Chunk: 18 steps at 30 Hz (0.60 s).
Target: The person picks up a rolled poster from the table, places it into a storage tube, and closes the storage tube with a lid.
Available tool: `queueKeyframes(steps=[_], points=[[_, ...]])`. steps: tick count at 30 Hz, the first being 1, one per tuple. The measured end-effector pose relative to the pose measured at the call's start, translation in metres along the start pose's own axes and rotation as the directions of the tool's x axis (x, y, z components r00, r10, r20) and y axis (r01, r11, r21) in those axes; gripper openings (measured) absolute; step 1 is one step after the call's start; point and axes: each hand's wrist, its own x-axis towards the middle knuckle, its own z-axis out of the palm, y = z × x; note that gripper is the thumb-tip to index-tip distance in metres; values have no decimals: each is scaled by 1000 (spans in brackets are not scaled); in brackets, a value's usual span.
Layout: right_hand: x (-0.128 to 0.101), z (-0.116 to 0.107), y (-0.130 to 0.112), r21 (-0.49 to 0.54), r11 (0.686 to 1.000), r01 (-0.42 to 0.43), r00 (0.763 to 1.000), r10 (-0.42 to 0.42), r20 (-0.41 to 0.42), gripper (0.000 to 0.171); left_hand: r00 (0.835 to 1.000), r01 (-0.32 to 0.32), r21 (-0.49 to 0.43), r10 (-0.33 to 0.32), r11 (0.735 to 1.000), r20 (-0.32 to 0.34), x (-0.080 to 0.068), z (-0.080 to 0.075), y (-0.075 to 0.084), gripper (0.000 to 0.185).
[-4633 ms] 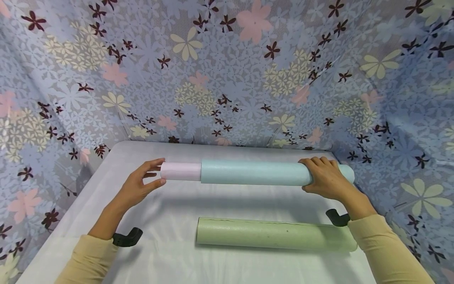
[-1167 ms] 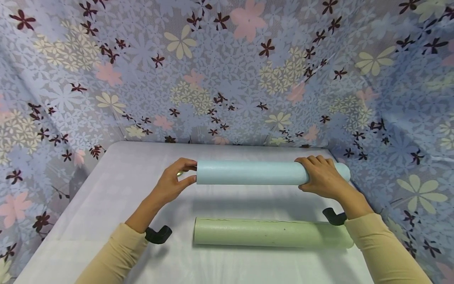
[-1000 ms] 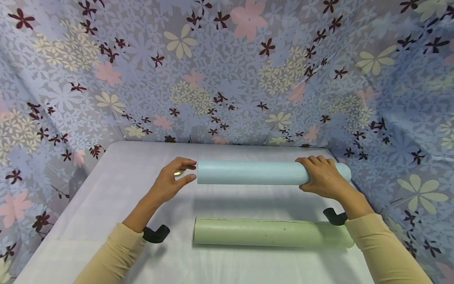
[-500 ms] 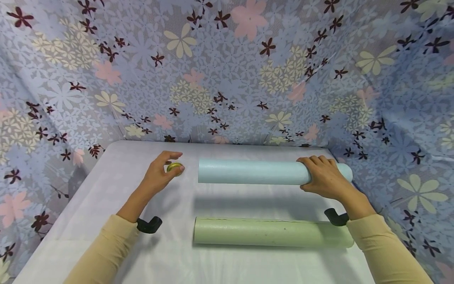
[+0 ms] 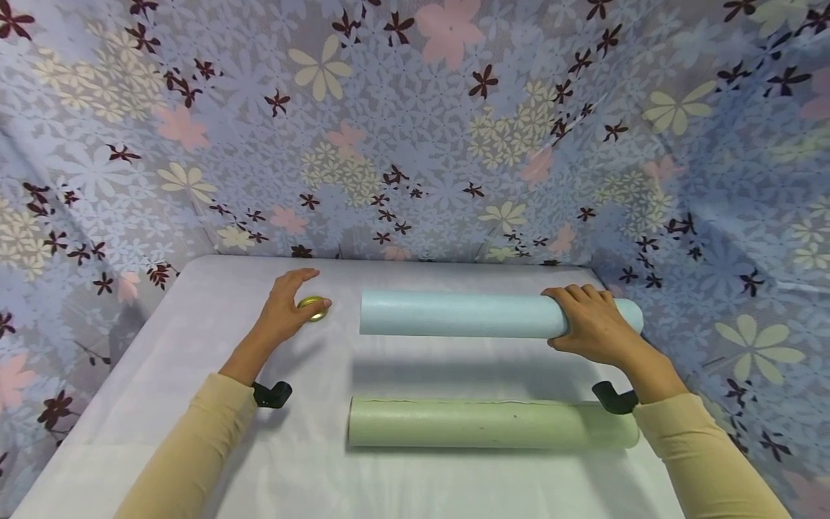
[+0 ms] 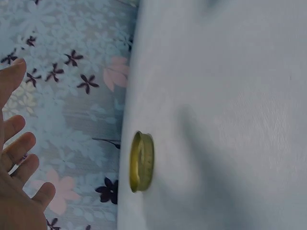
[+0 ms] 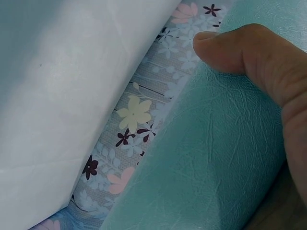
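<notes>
In the head view my right hand (image 5: 593,324) grips a light-blue roll (image 5: 454,313) near its right end, holding it level above the table. The right wrist view shows that hand's thumb (image 7: 225,50) lying along the roll's creased surface (image 7: 206,143). My left hand (image 5: 285,306) is off the roll's left end, fingers and thumb spread, holding nothing. Below it lies a shallow gold-coloured ring (image 5: 313,308), perhaps a jar lid or band. The left wrist view shows the gold ring (image 6: 142,162) on the white cloth, apart from the left hand (image 6: 19,177).
A green roll (image 5: 493,424) lies on the white-covered table (image 5: 311,461), nearer to me than the blue one. Flowered fabric (image 5: 415,144) hangs behind the table and at both sides.
A lilac inner roll that stuck out of the blue roll's left end is out of sight. My left hand has drawn back leftward from that end; the right hand keeps its grip.
</notes>
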Motion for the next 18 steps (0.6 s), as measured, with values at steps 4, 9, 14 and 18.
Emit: queueKeyframes(steps=[4, 9, 14, 18], points=[[-1, 0, -1, 1, 1000, -3, 1000, 3, 1, 75, 999, 38, 44, -40, 998, 31, 5, 5, -10, 66], [0, 1, -3, 7, 1000, -2, 1000, 1, 7, 75, 991, 105, 91, -111, 990, 72, 13, 11, -26, 68], [2, 2, -3, 3, 1000, 11, 1000, -11, -1, 75, 985, 130, 121, -142, 984, 101, 17, 16, -38, 70], [2, 3, -2, 1, 1000, 13, 1000, -13, -7, 75, 979, 142, 136, -160, 980, 129, 19, 18, -43, 72]])
